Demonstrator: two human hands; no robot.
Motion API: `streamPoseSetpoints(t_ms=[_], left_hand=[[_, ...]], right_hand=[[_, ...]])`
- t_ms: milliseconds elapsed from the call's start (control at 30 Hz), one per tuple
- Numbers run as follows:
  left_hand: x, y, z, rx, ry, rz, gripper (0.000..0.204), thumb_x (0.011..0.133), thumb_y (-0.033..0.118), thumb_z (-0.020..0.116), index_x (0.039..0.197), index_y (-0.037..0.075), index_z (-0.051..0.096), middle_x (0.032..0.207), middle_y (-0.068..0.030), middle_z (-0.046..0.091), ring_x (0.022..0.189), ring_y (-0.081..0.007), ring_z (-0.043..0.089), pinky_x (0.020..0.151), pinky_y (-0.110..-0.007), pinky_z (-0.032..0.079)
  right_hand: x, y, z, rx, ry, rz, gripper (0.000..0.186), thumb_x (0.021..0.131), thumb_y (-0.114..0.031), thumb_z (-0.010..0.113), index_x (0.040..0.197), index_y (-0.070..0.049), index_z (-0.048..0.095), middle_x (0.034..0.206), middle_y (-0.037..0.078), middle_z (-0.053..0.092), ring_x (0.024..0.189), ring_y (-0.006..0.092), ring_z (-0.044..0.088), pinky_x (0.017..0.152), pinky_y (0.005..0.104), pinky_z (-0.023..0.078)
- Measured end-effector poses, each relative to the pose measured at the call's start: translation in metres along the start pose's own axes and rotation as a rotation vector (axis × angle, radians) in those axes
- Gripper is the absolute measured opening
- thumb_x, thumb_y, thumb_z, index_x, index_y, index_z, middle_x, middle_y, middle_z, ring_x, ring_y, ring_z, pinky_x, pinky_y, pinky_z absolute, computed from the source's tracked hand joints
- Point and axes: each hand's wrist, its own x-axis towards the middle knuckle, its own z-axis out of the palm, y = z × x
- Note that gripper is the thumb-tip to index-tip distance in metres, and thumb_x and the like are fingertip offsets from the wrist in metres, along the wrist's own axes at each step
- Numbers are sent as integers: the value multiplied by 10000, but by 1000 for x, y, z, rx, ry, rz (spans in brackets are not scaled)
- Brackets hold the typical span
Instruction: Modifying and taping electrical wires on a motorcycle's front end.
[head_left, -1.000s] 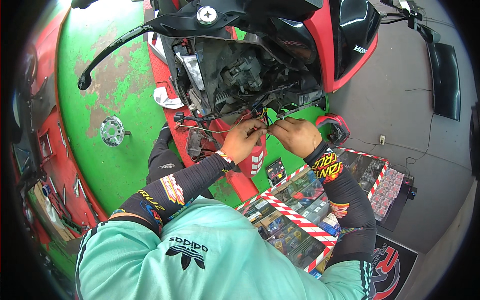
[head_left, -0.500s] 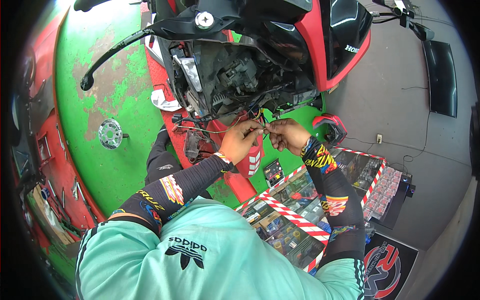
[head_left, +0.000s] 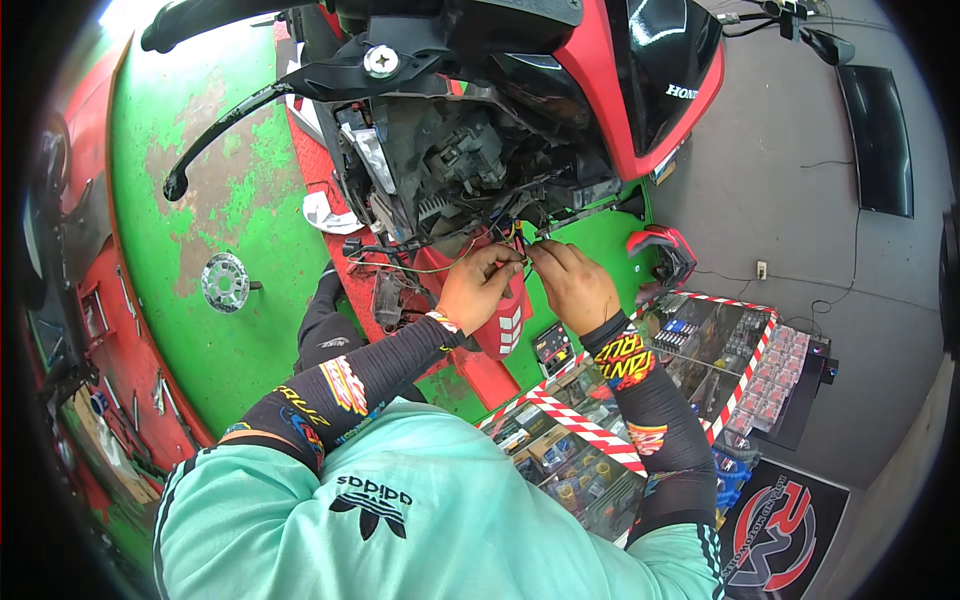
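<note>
My left hand (head_left: 478, 286) pinches a thin wire (head_left: 440, 262) below the opened front of a red and black motorcycle (head_left: 650, 110). My right hand (head_left: 572, 286) is just beside it, fingertips closed on the same small bunch of wires (head_left: 519, 236); the exact piece between the fingers is too small to make out. A red front fender (head_left: 505, 328) with white stripes sits under my hands. The exposed dark inner housing (head_left: 465, 155) and cable runs are just above them. A black lever (head_left: 220, 128) sticks out at the upper left.
A red stand (head_left: 310, 160) is under the motorcycle. A metal disc (head_left: 225, 283) is on the green floor (head_left: 180, 340). A red workbench (head_left: 110, 300) with tools is at left. Striped-edged glass display cases (head_left: 580, 430) stand at right, near a dark screen (head_left: 875, 140) on the grey wall.
My right hand has turned, its back now upward with fingers extended to the wires. My left hand stays at the wires. The view has shifted slightly.
</note>
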Motion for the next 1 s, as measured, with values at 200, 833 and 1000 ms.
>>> streamPoseSetpoints(t_ms=[200, 833, 1000], left_hand=[[-2, -2, 0, 9, 3, -10, 146, 1013, 80, 628, 1093, -38, 662, 777, -41, 691, 656, -84, 641, 608, -253, 522], [-3, -1, 1, -49, 40, -21, 204, 1012, 97, 642, 1163, -25, 705, 865, -61, 732, 711, -109, 685, 645, -261, 551], [-7, 10, 0, 8, 13, -9, 218, 1013, 89, 634, 1181, -31, 703, 874, -69, 734, 721, -116, 694, 653, -268, 564]], right_hand=[[8, 20, -6, -27, -187, -193, 282, 786, -81, 665, 1067, -63, 681, 994, 70, 673, 923, 277, 659, 737, 384, 565], [-5, -6, 7, 819, 39, 719, 202, 941, -122, 724, 1082, 21, 703, 854, 90, 701, 723, 161, 657, 649, 309, 539], [-10, -24, 18, 325, 281, 388, 280, 844, -123, 785, 1091, -12, 716, 999, 147, 708, 921, 325, 666, 812, 410, 539]])
